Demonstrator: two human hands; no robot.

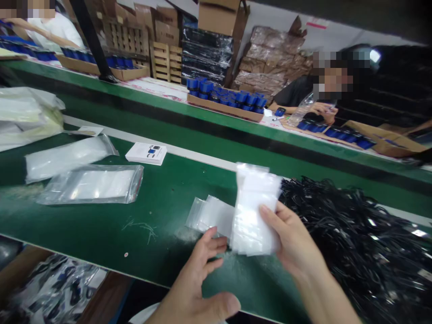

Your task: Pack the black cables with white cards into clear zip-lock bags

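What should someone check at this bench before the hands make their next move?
1. Grip: ok. The right hand firmly holds a stack of clear plastic bags between thumb and fingers.
2. Free hand: ok. The left hand is open, holds nothing and sits just below the stack.
3. Loose small bags: ok. They lie on the green conveyor belt, beside the stack and close to the left hand.
4. Black cables: not ok. They lie in a jumbled heap to the right.
5. Stack contents: cannot tell. The bags look cloudy white, so anything inside is hidden.
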